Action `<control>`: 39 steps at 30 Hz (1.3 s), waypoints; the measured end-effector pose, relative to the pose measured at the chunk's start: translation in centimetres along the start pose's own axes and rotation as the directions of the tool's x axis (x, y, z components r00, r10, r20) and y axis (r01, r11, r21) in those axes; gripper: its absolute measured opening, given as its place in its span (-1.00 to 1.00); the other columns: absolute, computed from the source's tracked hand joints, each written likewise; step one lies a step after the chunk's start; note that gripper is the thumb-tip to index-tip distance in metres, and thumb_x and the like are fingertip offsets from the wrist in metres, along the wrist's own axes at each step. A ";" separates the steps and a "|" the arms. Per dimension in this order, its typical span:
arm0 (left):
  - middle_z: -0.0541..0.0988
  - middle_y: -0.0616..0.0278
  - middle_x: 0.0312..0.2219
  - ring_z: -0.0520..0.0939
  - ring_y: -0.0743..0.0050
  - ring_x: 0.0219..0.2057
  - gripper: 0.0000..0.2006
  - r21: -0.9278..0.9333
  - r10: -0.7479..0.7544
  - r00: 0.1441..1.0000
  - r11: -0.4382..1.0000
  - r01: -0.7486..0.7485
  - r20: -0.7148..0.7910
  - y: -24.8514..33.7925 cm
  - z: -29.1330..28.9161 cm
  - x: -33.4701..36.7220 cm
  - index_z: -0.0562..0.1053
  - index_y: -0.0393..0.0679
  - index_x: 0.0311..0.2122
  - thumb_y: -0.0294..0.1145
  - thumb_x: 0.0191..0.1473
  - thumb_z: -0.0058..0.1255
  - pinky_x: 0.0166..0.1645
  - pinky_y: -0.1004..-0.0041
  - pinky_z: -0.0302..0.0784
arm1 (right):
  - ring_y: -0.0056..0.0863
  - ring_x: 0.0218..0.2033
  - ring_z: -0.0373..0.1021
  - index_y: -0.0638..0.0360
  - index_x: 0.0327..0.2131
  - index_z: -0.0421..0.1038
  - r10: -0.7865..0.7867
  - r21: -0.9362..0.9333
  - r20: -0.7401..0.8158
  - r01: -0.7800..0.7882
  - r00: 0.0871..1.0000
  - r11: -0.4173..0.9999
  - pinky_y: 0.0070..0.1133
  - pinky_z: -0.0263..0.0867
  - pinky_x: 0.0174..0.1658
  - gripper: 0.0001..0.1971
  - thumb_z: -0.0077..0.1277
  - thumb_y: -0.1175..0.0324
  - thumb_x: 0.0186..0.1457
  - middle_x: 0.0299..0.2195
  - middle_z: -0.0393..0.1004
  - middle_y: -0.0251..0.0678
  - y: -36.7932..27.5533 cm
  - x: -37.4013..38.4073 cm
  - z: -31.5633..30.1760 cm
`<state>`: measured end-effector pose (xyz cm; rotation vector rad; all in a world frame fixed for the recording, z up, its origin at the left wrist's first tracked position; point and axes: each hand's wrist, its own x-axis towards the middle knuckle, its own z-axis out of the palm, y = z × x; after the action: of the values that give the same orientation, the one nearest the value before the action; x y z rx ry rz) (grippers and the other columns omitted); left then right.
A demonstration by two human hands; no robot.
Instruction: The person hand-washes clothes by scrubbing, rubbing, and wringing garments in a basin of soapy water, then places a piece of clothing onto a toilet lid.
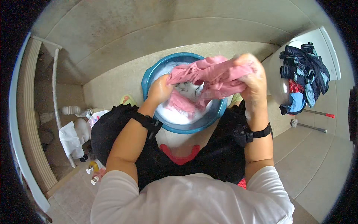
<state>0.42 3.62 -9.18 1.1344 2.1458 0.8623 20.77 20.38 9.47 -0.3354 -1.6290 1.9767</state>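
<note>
A wet pink garment is stretched between my two hands above a round blue basin. My left hand is closed on one end of the cloth, low at the basin's left side. On the other end, my right hand grips a bunched part, higher up and past the basin's right rim. The middle of the garment sags, and a lower fold hangs into the white suds filling the basin. Something dark shows through the foam; its kind cannot be made out.
At the right, a pile of dark and light blue clothes lies on a white toilet. Two rods lie beyond it. Left of my knees are a white plastic bag and pump bottles. A tiled wall stands behind the basin.
</note>
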 end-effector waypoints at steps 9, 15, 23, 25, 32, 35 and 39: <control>0.37 0.02 -0.06 0.40 0.17 -0.04 -0.48 -0.002 0.626 0.780 0.780 -0.626 0.001 4.0 5.5 -1.4 0.22 -0.38 0.00 -0.39 -0.08 0.05 0.08 0.39 0.29 | -0.48 -0.25 0.35 0.26 -0.26 0.31 -0.019 -0.079 0.192 0.035 0.981 0.996 -0.55 0.25 -0.12 -0.64 -0.07 0.47 -0.28 -0.32 0.40 -0.26 0.6 0.3 5.4; 0.48 0.15 -0.21 0.48 0.48 -0.18 -0.57 -0.816 0.076 0.985 0.572 0.084 0.154 3.9 4.9 -1.0 0.33 -0.24 -0.07 -0.25 -0.05 -0.02 -0.08 0.41 0.40 | -0.54 -0.31 0.33 0.28 -0.11 0.25 -0.076 0.165 -0.161 0.102 0.984 0.981 -0.62 0.25 -0.17 -0.58 -0.18 0.48 -0.15 -0.34 0.39 -0.29 2.4 2.7 0.5; 0.39 0.18 -0.11 0.40 0.34 -0.07 -0.61 -0.894 0.001 0.984 -0.418 0.163 0.179 7.6 1.9 -0.1 0.28 -0.11 -0.05 -0.10 0.09 -0.24 0.06 0.27 0.28 | -0.41 -0.24 0.30 0.17 -0.05 0.28 -0.160 -0.617 0.069 0.168 0.985 0.769 -0.55 0.25 -0.14 -0.56 -0.18 0.31 -0.07 -0.22 0.36 -0.13 13.2 0.4 3.6; 0.41 0.23 -0.18 0.43 0.35 -0.15 -0.63 -0.990 0.045 0.999 0.138 -0.020 -0.013 6.3 3.2 -0.7 0.31 -0.04 -0.13 0.00 0.09 -0.28 0.01 0.29 0.31 | -0.32 -0.30 0.32 0.16 -0.26 0.42 -0.292 -0.728 0.156 0.309 0.944 0.612 -0.54 0.27 -0.22 -0.70 -0.06 0.29 -0.12 -0.30 0.39 -0.15 12.4 -0.3 7.6; 0.49 0.23 -0.41 0.50 0.36 -0.46 -0.76 -0.724 0.285 0.845 -0.436 0.534 0.452 5.5 6.3 0.1 0.38 -0.05 -0.28 -0.15 0.10 -0.24 -0.44 0.44 0.45 | -0.23 -0.55 0.40 0.27 -0.56 0.42 -0.062 -0.727 -0.300 -0.186 0.952 0.661 -0.43 0.30 -0.43 -0.76 -0.03 0.27 -0.02 -0.56 0.46 -0.12 15.7 1.6 3.8; 0.49 0.22 -0.40 0.52 0.34 -0.46 -0.78 -0.772 0.041 0.869 -0.441 0.458 0.492 5.2 9.0 0.7 0.37 -0.08 -0.26 -0.20 0.06 -0.19 -0.41 0.45 0.47 | -0.33 -0.47 0.43 0.27 -0.44 0.44 0.243 -0.543 -0.401 -0.443 0.883 0.714 -0.48 0.33 -0.36 -0.78 -0.04 0.27 0.01 -0.47 0.49 -0.18 18.1 1.3 1.2; 0.49 0.19 -0.32 0.54 0.31 -0.31 -0.73 -0.821 0.025 0.837 -0.179 0.542 0.547 8.0 3.6 -1.0 0.36 -0.14 -0.19 -0.28 0.00 -0.09 -0.22 0.36 0.47 | -0.38 -0.21 0.38 0.14 -0.20 0.35 0.599 0.572 0.080 -0.528 0.797 0.627 -0.44 0.30 -0.10 -0.71 -0.08 0.21 0.05 -0.18 0.41 -0.19 19.3 -0.2 -0.4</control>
<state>7.44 7.29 -5.25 -0.1228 0.6394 1.4385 16.28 18.41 -9.25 -0.7841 -0.8069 2.7378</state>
